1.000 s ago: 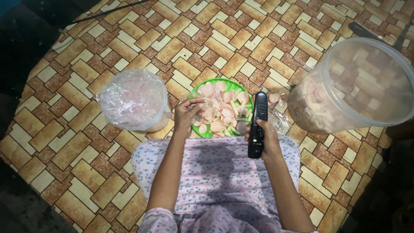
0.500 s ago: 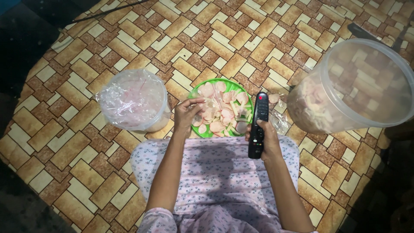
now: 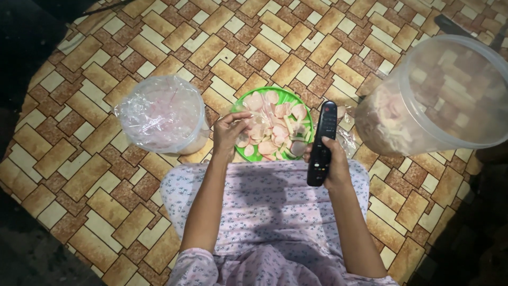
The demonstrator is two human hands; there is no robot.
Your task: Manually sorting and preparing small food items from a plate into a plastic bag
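Plate point(image 3: 296, 98) of chips point(image 3: 272, 130) sits on floor point(image 3: 159, 42) just ahead of both hands. Left hand point(image 3: 228, 135) at plate's left edge, bag-covered bowl point(image 3: 161, 114) further left of it. Right hand point(image 3: 330, 167) holds remote point(image 3: 322, 143) at plate's right; big plastic tub point(image 3: 439, 90) beyond, right.

We have one view only: head camera, facing straight down over lap, close above fingers, tiled floor point(image 3: 296, 47) beyond fingertips.

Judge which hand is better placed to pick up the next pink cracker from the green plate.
Left. The left hand already hovers at the green plate, fingers curled over the pink crackers. The right hand is occupied gripping a black remote.
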